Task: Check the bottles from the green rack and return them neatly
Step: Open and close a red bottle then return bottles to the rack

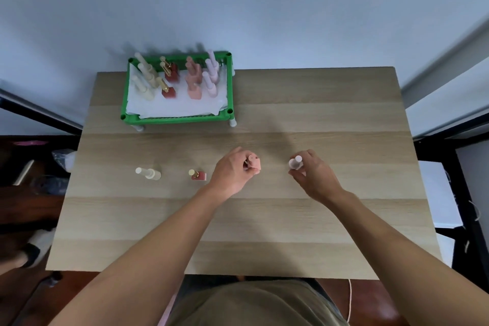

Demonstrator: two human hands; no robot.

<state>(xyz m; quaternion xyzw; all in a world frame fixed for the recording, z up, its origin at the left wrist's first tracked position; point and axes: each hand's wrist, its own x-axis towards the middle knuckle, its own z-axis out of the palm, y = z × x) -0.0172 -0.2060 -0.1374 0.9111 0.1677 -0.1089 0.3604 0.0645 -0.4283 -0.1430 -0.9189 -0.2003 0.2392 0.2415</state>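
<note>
So the person had four bottles out on the wooden table (pixel 317 219), set in a loose row across the middle, probably one from each colour group so they could be looked over side by side. Two of them stood on their own to the left: a cream bottle (pixel 148 173) and, well apart from it, a red bottle with a gold neck (pixel 198 175). The left hand (pixel 232 171) was closed around a peach bottle (pixel 254 164), which was tipped so its cap pointed up toward the camera, likely to get a look at the top or the label. The right hand (pixel 315 176) had its fingers wrapped round a pale pink bottle (pixel 295 163) in much the same way, near the table surface, though whether the base was touching the wood couldn't be told. Back at the far left corner sat the green rack (pixel 176 119), lined with white paper (pixel 169 107), and the rest of the bottles stood in it sorted by colour, cream then red then peach then pink, leaving the front part of the paper bare, which looked like where these four would go back
</note>
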